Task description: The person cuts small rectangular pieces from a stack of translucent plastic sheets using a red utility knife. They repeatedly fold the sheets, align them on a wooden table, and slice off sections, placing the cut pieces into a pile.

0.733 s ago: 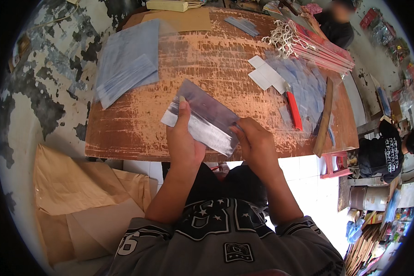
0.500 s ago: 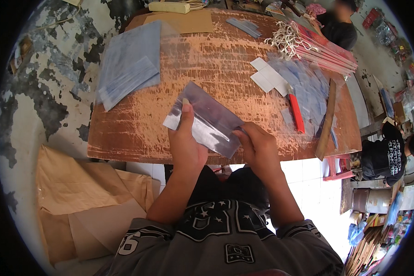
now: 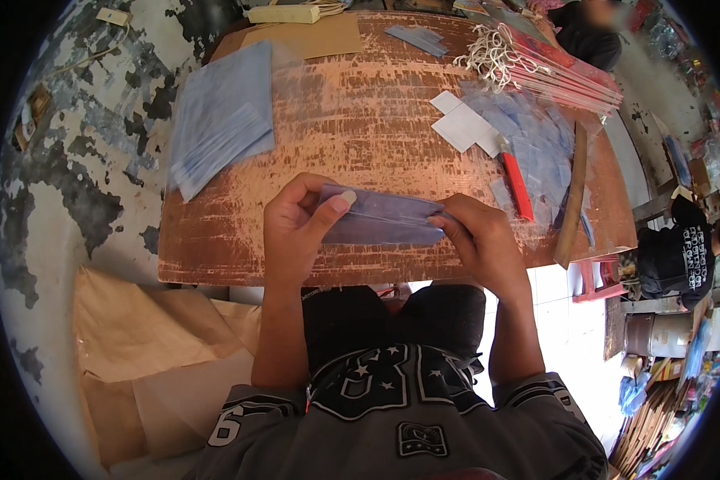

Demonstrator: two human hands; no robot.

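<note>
A bluish clear plastic sheet (image 3: 386, 227) is stretched level between my hands, just over the near part of the table. It looks folded or bent lengthwise; whether it is one layer or more I cannot tell. My left hand (image 3: 300, 226) pinches its left end, thumb on top and fingers behind. At the right end, the thumb and fingers of my right hand (image 3: 482, 238) are closed on the sheet's edge. Left of my hands, a stack of similar plastic sheets (image 3: 224, 104) lies on the worn brown table (image 3: 336, 112).
To the right lie a red-handled cutter (image 3: 517, 187), white card pieces (image 3: 464, 128), scattered plastic pieces (image 3: 540, 140) and a wooden strip (image 3: 571, 200). Corded red-and-clear bags (image 3: 552, 72) sit behind them. Brown paper (image 3: 152, 328) is at lower left. Other people (image 3: 588, 36) are at the right.
The plastic sheet has turned from slanting to level and now shows a narrower, folded-looking face. My left hand has shifted left and my right hand slightly right and up.
</note>
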